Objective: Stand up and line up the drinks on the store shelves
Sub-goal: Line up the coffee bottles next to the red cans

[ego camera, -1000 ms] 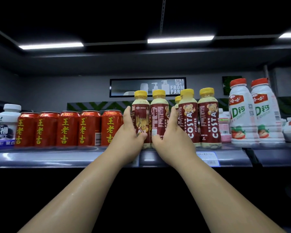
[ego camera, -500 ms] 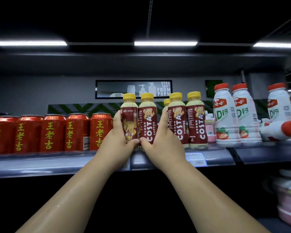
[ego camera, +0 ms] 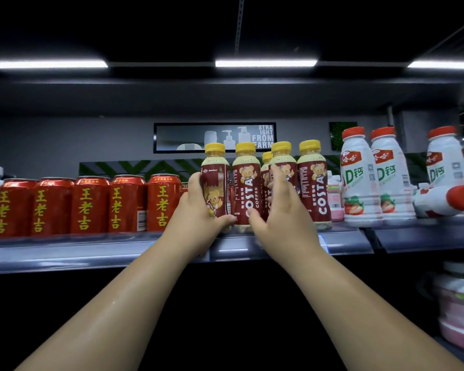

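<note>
On shelf [ego camera: 145, 250] | left hand [ego camera: 198, 218] fingers grip Costa bottle [ego camera: 216, 188] | right hand [ego camera: 281, 215] fingers spread, touching neighbouring bottles [ego camera: 283, 167]

Shelf [ego camera: 118, 253] carries all stock in a row. Cans [ego camera: 86, 204] stand at left, upright, side by side. Coffee bottles [ego camera: 312, 183] stand at centre, just right of the cans, one set behind the front row. Milk bottles [ego camera: 359, 178] stand at right, upright; one bottle [ego camera: 445, 200] lies on its side at the far right.
</note>
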Demonstrator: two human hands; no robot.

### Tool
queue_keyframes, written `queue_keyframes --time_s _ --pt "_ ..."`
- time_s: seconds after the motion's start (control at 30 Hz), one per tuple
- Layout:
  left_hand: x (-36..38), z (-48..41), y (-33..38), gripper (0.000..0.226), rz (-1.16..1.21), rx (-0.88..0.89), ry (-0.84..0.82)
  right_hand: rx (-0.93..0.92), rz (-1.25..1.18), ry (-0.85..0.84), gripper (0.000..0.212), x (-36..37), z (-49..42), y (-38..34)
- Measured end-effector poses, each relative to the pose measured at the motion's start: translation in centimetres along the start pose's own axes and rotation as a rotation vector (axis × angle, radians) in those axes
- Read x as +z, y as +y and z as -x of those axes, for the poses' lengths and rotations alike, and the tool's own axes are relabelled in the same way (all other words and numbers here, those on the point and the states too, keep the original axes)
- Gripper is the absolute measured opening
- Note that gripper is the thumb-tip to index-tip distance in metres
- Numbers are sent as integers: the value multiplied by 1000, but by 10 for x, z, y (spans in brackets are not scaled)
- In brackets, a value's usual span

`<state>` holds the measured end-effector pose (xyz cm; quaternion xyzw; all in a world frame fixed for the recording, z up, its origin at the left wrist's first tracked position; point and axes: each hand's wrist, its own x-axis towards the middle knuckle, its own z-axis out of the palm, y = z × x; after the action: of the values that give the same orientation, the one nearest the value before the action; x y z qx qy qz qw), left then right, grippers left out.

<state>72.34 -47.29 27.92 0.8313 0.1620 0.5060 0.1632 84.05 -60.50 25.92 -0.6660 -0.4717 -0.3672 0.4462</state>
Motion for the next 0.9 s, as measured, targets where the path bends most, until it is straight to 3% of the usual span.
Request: queue_keyframes --time_s 0.13,0.2,0.4,0.57,0.8,0.9 --pt "-1 0 5 107 15 -77 -87 -169 107 108 69 -6 4 22" --pt "-1 0 6 115 2 -85 -50 -176 213 140 70 -8 4 37" --pt "-2 -1 9 112 25 -143 -94 35 266 80 91 -11 3 50" --pt "0 -2 7 111 22 -147 -71 275 72 91 108 -17 -4 55" --pt "2 -2 8 108 -51 -149 -83 328 20 44 109 -28 -13 58" --pt "2 -4 5 112 -22 -141 -78 348 58 28 95 -42 -21 64"
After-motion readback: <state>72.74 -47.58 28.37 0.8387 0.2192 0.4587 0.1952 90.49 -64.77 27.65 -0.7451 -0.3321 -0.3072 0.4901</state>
